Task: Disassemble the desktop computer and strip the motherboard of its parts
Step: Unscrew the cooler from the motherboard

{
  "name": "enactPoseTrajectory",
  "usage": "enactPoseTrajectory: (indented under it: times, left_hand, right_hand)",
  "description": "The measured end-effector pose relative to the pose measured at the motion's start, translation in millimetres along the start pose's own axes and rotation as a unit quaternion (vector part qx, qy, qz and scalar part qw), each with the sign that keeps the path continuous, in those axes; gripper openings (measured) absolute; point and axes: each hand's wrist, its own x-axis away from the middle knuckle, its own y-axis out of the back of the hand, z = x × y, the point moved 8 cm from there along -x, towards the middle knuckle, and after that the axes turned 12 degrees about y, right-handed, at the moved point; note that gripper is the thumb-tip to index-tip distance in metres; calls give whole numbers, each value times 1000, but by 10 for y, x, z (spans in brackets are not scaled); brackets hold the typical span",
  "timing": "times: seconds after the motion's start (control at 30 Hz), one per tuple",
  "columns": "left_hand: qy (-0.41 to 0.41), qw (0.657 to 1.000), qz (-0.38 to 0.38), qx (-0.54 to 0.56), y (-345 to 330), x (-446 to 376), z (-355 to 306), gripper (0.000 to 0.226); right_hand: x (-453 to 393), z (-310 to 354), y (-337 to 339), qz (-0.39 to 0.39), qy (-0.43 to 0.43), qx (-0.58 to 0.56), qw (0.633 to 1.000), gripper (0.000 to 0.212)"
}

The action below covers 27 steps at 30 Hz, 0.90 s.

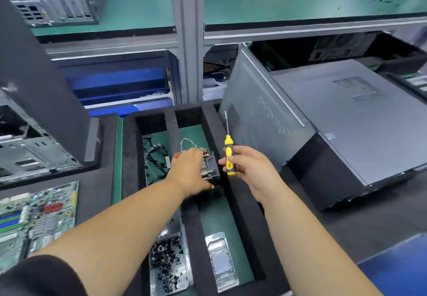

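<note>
Motherboard [34, 217]: one, flat at near left | left hand [191, 171] grips one heatsink fan [209, 168] over the foam tray [233, 189] | right hand [249, 168] grips one screwdriver [229, 154], upright | two desktop cases [342, 120] lying at right

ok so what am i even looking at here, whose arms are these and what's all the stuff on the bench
This is one picture from a camera worn on a person's head, looking down at their own two arms. The left hand holds a cooler, a metal heatsink with a fan and twisted wires, over a black foam tray. The right hand holds a yellow screwdriver, tip up. In the tray lie cables, a box of screws and a chip holder. A bare motherboard lies at the left, a closed computer case at the right.
</note>
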Motion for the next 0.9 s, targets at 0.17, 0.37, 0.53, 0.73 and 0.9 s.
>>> enactPoseTrajectory:
  times: [0.17,0.37,0.53,0.73,0.9]
  left_hand:
    - [-3,999,6,-47,-229,-144,-30,104]
    - [-6,996,15,-86,-435,-226,-38,95]
    - [-15,995,17,-99,-513,-211,-17,93]
    - [-42,997,31,-63,-434,-71,-112,92]
    - [-69,993,33,86,-80,183,7,54]
  right_hand:
    - [14,-97,21,10,-9,29,999,25]
    - [61,-176,-4,23,-19,47,998,19]
    - [86,-183,-34,32,-25,54,998,19]
    - [88,-140,-150,44,-15,60,997,19]
    - [72,-125,-338,60,-16,72,995,32]
